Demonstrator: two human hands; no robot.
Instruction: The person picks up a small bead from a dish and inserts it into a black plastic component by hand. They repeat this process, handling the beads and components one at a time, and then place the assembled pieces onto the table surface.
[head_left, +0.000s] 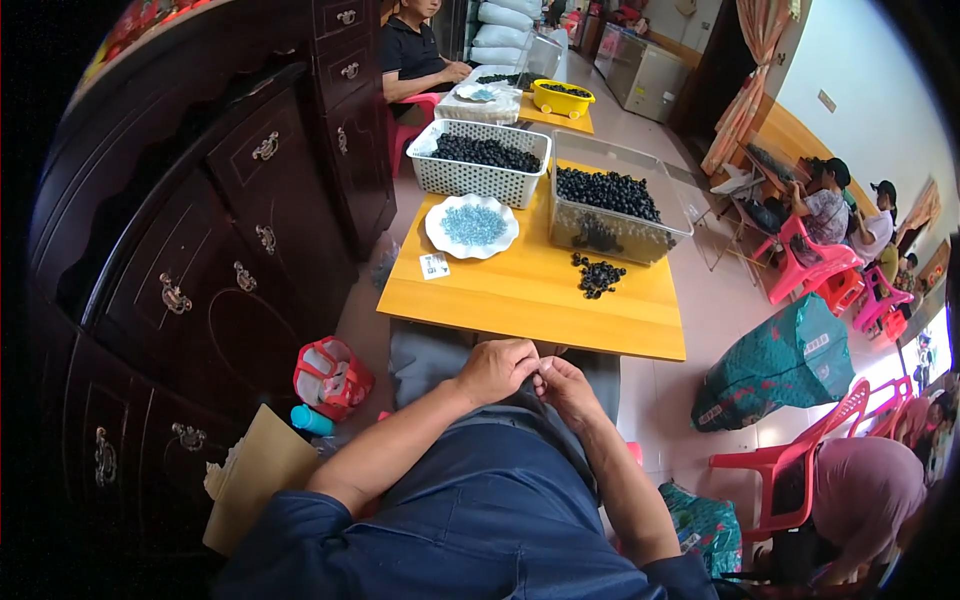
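Note:
My left hand (497,368) and my right hand (568,388) meet above my lap, just short of the near edge of a yellow wooden table (520,305). Fingertips of both are pinched together. Whatever is between them is too small to make out. On the table, a white scalloped plate (434,226) holds small light-blue translucent pieces (474,226). Behind it stands a white perforated basket (478,183) of small black round parts (487,152). A clear plastic bin (640,248) holds more of these, and a loose pile (598,277) lies before it.
A dark wooden cabinet (230,215) lines the left side, with a red bag (333,378), a turquoise bottle (312,420) and cardboard (262,480) nearby. Right stand a large green bag (775,365) and a pink chair (800,460). Other people sit at the far table and along the right.

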